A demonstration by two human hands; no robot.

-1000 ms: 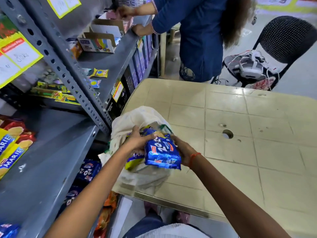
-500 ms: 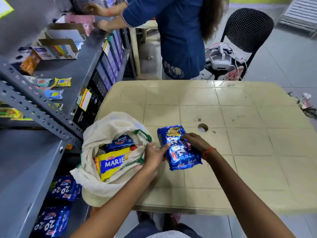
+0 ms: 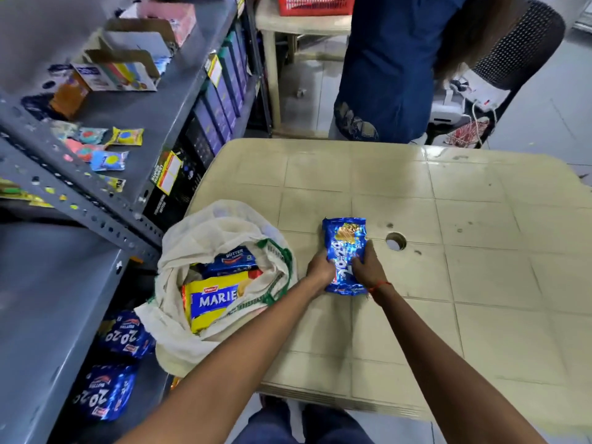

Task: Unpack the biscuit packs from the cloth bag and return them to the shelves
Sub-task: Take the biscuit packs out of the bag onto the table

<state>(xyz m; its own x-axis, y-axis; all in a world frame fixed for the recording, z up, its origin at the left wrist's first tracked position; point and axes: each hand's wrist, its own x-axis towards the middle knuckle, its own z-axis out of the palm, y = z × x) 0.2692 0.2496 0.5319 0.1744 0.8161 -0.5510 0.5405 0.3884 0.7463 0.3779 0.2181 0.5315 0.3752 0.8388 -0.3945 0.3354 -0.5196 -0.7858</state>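
Bare forearms; a red thread [image 3: 379,286] circles the right wrist.

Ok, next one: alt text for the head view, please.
Both hands, left and right, hold a blue 20-20 biscuit pack flat on a beige plastic table. Left of it, an open cloth bag holds a yellow Marie pack and a blue butter biscuit pack, beside grey metal shelves.

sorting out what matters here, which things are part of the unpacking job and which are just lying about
Job: blue 20-20 pack held by left hand and right hand; cloth bag; Marie pack; shelves.
Lying about: black chair; red basket.
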